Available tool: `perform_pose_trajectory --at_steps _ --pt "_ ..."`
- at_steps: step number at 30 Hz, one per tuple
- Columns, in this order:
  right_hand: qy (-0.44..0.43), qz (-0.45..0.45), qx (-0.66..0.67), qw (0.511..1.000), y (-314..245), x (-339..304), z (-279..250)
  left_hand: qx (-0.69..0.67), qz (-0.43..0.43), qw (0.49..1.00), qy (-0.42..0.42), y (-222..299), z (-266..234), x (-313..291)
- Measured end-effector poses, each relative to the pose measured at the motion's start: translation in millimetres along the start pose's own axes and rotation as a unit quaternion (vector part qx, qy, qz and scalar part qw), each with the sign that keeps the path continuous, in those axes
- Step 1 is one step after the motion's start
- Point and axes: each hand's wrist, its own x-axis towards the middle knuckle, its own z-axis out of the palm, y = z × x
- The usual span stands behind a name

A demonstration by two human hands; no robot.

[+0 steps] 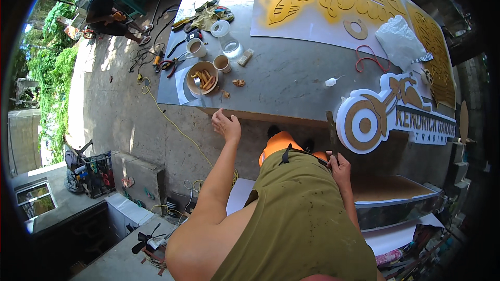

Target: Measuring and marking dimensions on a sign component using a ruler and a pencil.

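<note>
My left hand (226, 125) hovers just below the front edge of the grey worktable (281, 80), fingers loosely spread and holding nothing. The nearest things to it are a bowl (202, 78) of small brown pieces and two cups (222, 63) on the table. My right hand (341, 169) is down by my hip, pinching the lower end of a thin brown strip (330, 127). That strip stands up against the left end of a white and brown raised-letter sign (364, 124) with a wheel shape. My olive shirt and orange shorts fill the lower middle.
A large sheet with yellow stencilled lettering (323, 0), a white plastic bag (398, 39), a red cord (367, 60) and hand tools (172, 62) lie on the table. Another person (104, 10) sits at the far left. A yellow cable (166, 119) crosses the concrete floor, beside a crate (94, 174).
</note>
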Motion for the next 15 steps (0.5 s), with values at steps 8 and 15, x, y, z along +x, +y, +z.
perform_pose_trajectory --at_steps 8,15 --pt "-0.097 -0.033 -0.029 0.994 9 26 -44 -0.229 0.080 0.959 -0.145 24 5 -115" --pt "-0.157 -0.039 -0.056 0.985 -8 37 -34 -0.302 0.011 0.953 -0.004 31 -63 -39"
